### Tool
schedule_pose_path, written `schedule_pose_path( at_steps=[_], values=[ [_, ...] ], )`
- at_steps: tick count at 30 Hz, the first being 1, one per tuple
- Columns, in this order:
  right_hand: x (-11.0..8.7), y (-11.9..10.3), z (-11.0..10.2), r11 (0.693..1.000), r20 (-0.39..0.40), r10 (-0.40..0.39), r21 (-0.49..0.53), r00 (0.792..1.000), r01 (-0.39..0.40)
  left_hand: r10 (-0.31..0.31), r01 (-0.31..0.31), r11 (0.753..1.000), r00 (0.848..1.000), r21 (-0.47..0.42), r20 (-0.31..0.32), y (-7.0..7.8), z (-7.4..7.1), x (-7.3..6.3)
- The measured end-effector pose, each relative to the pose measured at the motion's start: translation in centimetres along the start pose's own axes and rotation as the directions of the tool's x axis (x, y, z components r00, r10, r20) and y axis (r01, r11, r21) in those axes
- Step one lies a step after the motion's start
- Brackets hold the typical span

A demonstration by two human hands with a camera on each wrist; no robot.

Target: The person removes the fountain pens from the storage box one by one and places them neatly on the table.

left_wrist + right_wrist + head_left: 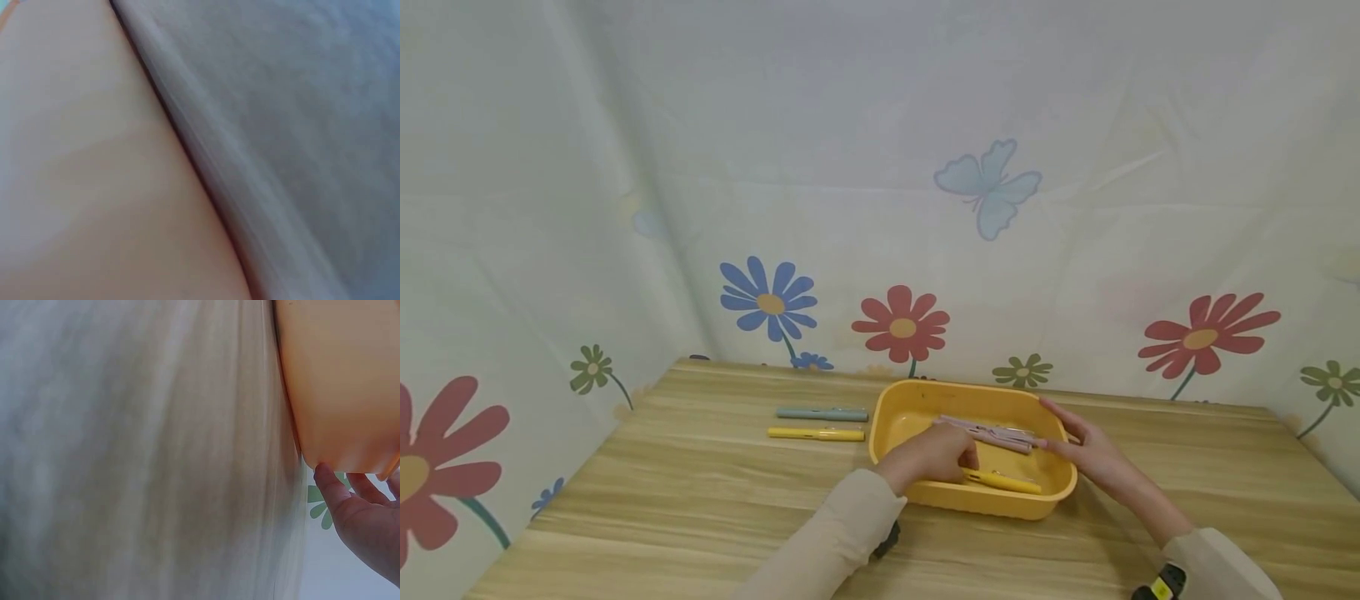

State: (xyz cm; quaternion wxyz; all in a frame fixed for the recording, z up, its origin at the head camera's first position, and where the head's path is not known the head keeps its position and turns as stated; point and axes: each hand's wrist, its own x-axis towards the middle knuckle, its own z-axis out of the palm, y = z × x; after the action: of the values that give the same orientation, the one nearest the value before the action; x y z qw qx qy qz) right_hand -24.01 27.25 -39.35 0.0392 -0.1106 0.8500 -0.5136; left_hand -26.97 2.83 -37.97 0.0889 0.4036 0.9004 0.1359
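Observation:
A yellow plastic basket point(891, 417) stands on the table. My left hand point(931, 457) reaches over its near rim, fingers curled at the left end of a yellow pen point(1003, 482), which they appear to pinch. Several light purple pens point(992, 435) lie in the basket beyond that hand. At the basket's right end my right hand point(1093, 458) holds the rim, with fingertips over the edge. The right wrist view shows the basket's outer wall point(347, 381) with the right hand point(369, 519) against its end. Only the basket's wall point(106, 156) and tabletop fill the left wrist view.
Left of the basket, a grey-blue pen point(822, 413) and another yellow pen point(816, 434) lie side by side on the wooden table point(700, 492). A flower-printed cloth point(820, 208) hangs behind the table and along its left side.

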Motion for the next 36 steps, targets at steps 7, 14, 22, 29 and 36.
schedule_pose_path(
  at_steps=[7,14,22,29,36],
  values=[
    [0.0,0.0,0.0,1.0,0.004,0.012,0.006,1.0,-0.012,-0.001,0.001,1.0,1.0,0.012,-0.005,-0.1,0.0,-0.1],
    [0.0,0.0,0.1,1.0,0.007,-0.003,0.004,1.0,0.003,0.016,-0.021,0.998,0.997,-0.066,-0.072,-0.4,-0.5,-0.7],
    [-0.1,-0.3,0.0,1.0,0.01,-0.013,0.006,1.0,0.013,0.006,-0.017,0.992,0.996,-0.123,-0.086,-0.8,-1.5,-1.6],
    [0.0,-0.1,0.0,1.0,0.007,-0.008,0.014,1.0,0.008,-0.025,0.012,0.989,0.996,-0.148,-0.083,-1.0,-2.3,-2.5],
    [0.0,0.0,0.0,1.0,0.0,0.002,0.017,1.0,-0.002,-0.052,0.035,0.98,0.995,-0.195,-0.084,-1.4,-3.2,-3.3]
  ],
)
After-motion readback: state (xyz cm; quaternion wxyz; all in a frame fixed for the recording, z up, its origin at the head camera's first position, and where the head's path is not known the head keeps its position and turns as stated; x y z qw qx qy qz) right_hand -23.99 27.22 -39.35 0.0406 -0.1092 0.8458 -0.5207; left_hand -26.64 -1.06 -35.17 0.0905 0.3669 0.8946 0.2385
